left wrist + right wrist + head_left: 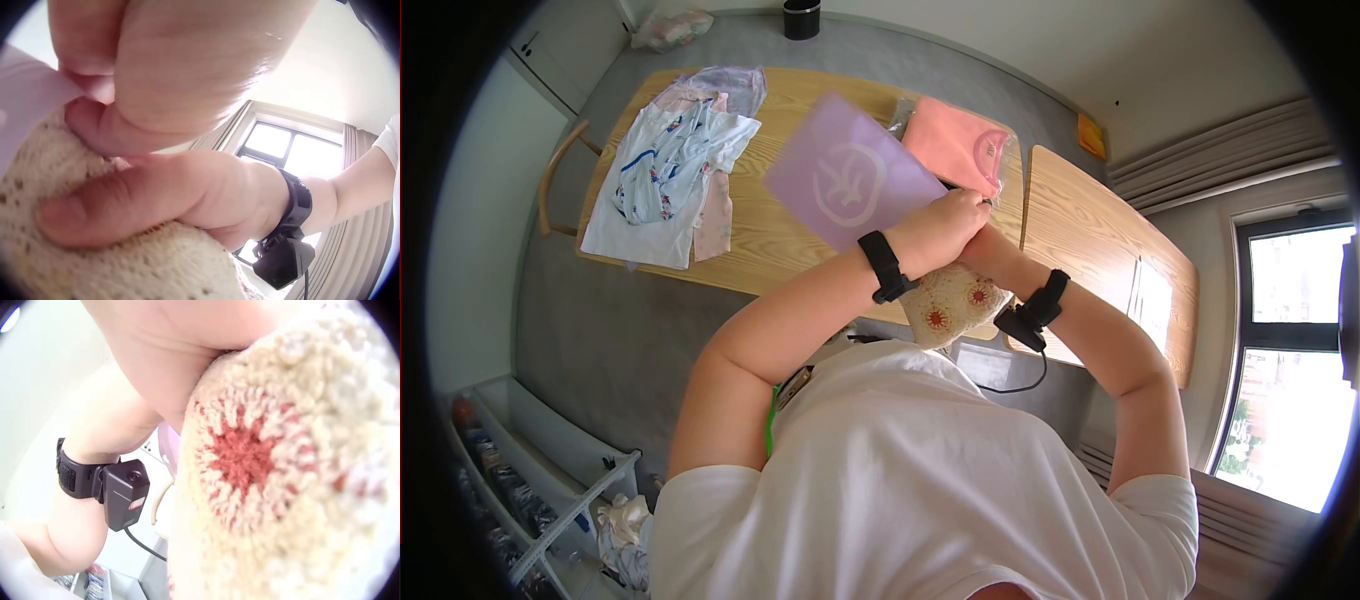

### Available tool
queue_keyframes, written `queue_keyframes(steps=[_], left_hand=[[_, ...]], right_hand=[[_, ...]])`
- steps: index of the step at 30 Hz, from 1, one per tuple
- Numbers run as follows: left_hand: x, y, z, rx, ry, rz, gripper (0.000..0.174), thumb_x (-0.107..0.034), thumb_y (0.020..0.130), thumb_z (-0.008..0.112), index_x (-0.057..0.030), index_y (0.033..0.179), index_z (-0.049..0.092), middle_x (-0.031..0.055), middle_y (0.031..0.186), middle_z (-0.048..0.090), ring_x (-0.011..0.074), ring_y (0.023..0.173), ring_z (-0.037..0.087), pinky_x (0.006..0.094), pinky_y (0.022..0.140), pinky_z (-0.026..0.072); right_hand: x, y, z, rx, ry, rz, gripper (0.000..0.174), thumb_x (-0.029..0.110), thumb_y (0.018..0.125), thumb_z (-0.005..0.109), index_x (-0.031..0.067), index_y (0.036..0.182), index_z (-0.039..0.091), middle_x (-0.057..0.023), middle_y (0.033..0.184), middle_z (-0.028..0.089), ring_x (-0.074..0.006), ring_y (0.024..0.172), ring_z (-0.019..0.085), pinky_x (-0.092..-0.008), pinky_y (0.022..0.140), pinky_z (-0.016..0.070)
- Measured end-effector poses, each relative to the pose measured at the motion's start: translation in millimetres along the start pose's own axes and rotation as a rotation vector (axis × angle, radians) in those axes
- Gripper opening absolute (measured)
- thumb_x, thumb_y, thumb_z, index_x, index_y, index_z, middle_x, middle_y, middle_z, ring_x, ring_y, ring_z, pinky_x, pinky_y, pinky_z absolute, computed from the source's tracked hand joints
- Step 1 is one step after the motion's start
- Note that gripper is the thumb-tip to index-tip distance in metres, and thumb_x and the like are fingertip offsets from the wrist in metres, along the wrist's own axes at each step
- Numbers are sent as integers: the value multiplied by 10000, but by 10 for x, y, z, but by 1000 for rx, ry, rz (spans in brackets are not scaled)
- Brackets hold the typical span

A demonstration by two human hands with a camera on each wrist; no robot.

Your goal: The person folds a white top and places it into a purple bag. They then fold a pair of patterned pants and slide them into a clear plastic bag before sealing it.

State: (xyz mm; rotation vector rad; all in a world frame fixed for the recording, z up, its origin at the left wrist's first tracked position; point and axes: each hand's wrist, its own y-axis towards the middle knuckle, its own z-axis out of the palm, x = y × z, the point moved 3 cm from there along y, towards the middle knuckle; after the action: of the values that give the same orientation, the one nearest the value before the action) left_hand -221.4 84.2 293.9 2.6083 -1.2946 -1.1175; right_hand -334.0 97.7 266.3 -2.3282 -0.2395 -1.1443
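A flat purple sheet-like bag with a white emblem stretches up and left from my left hand, whose fingers curl at its lower corner. My right hand grips a cream crocheted piece with red sunburst motifs, which hangs below both hands. In the left wrist view the right thumb lies across the crochet, and the left fingers are bent at its upper edge beside the purple bag. A red motif fills the right wrist view. The hands overlap, hiding much of the grip.
Shirts and patterned clothes lie spread on the left of the wooden table. A salmon-pink folded garment in clear plastic lies beyond the hands. A second table stands at the right, a chair at the left, storage bins lower left.
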Motion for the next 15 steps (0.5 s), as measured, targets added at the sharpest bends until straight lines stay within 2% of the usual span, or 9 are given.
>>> queue_keyframes(steps=[1,2,4,8,11,13,14,15], left_hand=[[-42,-18,14,2,8,0,263,-35,870,452,47,1110,520,169,1129,540,305,1058,533,344,901,451],[-90,-28,31,10,3,35,286,-34,860,461,40,1131,517,163,1133,541,302,1066,531,343,904,450],[-204,-43,36,16,2,96,324,-24,835,479,8,1152,534,143,1142,546,296,1080,532,349,912,450],[-301,-30,-4,69,-59,133,304,-23,835,478,-8,1125,565,138,1185,539,293,1092,532,352,920,451],[-398,17,-87,146,-1,211,293,-16,826,492,-20,1102,590,132,1237,523,292,1099,535,358,913,460],[-548,-17,-197,77,-24,397,309,24,784,529,-11,1085,592,141,1254,515,296,1093,537,369,894,467],[-611,-42,-249,86,-14,410,309,24,784,529,-11,1085,592,141,1254,515,296,1093,537,369,894,467],[-754,-78,-432,-57,-114,484,305,33,765,546,-10,1063,595,148,1232,521,300,1062,545,375,866,471]], right_hand=[[88,-53,30,-59,108,45,446,193,758,702,40,1144,539,-141,1084,596,-239,994,563,-350,841,452],[183,-172,48,-62,147,60,394,153,801,648,32,1155,524,-124,1091,573,-234,1044,530,-344,871,436],[158,-209,135,-242,70,-92,380,135,804,640,28,1151,529,-112,1068,581,-213,1004,538,-328,837,444],[-79,-147,331,-709,-404,-465,354,100,810,625,21,1144,539,-88,1023,598,-172,924,555,-296,767,460],[-193,-171,463,-931,-615,-583,337,74,814,614,15,1139,547,-70,988,610,-141,865,568,-272,715,471],[-121,-230,482,-991,-616,-594,331,65,816,611,14,1137,550,-64,977,615,-131,845,572,-264,698,475],[-119,-262,433,-959,-375,-567,337,71,822,609,12,1147,542,-60,985,611,-130,853,571,-264,711,472],[-36,-320,347,-919,-139,-542,343,76,828,607,10,1156,534,-56,994,608,-129,862,570,-265,724,470]])
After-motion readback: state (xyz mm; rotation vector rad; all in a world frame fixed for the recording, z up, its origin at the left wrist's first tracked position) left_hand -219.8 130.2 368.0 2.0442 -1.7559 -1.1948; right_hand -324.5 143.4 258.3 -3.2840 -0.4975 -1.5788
